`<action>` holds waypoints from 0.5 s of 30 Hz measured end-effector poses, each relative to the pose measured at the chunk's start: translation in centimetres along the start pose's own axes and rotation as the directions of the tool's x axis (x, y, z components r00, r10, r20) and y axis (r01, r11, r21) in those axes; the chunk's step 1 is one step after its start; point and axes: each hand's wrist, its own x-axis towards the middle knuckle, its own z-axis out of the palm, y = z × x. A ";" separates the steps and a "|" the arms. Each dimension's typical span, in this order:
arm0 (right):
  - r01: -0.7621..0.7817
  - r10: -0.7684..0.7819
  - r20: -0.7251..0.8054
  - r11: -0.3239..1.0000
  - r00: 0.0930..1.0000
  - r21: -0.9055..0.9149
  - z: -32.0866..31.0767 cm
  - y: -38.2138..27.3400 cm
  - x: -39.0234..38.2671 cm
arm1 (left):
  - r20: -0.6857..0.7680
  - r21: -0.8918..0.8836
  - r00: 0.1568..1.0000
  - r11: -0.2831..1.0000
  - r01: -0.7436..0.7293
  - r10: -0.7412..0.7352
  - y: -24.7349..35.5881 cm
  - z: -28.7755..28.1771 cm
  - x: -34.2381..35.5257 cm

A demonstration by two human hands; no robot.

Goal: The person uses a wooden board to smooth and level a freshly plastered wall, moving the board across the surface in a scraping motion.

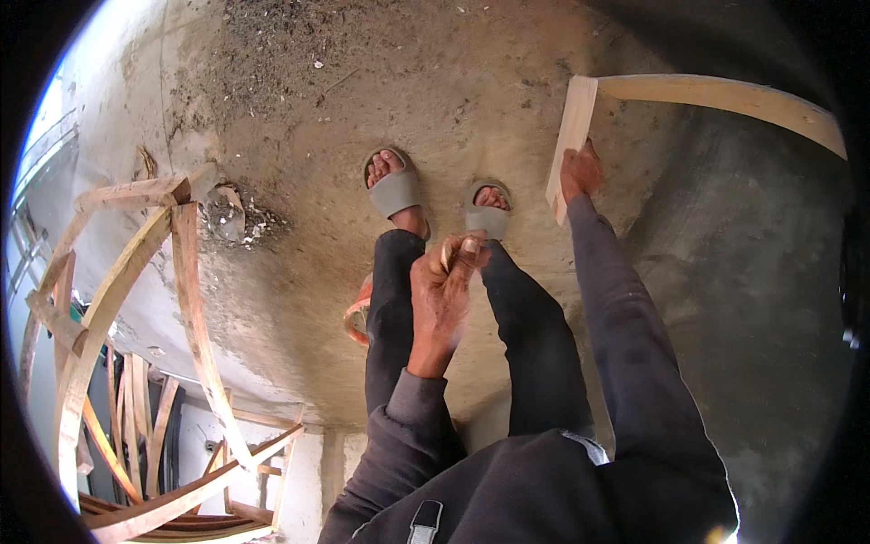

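My right hand [581,172] is closed on a short, pale wooden board [575,118], with the fingers partly hidden around its edge. At its far end this board meets a long wooden plank [725,94] that stretches off to the right, forming a corner. Close to my body, in front of my legs, my left hand [441,295] is raised with its thumb and fingers pinched together. What sits in that pinch, if anything, is too small to make out.
A wooden frame [188,290] of several battens stands at the left. An orange, loop-shaped object [359,313] lies partly behind my left leg. Debris [237,218] is heaped on the concrete floor [308,172]. My feet in grey sandals [396,192] are between frame and board.
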 end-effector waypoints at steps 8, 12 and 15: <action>0.030 -0.048 0.085 0.978 0.995 0.206 6.2 -11.6 -4.5 | -0.051 -0.043 0.999 0.999 0.008 -0.010 1.1 -0.9 1.8; 0.232 -0.260 0.064 0.930 0.963 0.284 3.1 -13.6 -4.0 | -0.069 -0.088 0.998 0.996 0.004 -0.010 1.5 -1.3 2.4; 0.251 -0.260 0.026 0.951 0.965 0.182 3.5 -9.0 -1.6 | -0.065 -0.094 0.998 0.996 0.004 -0.010 1.9 -1.4 2.4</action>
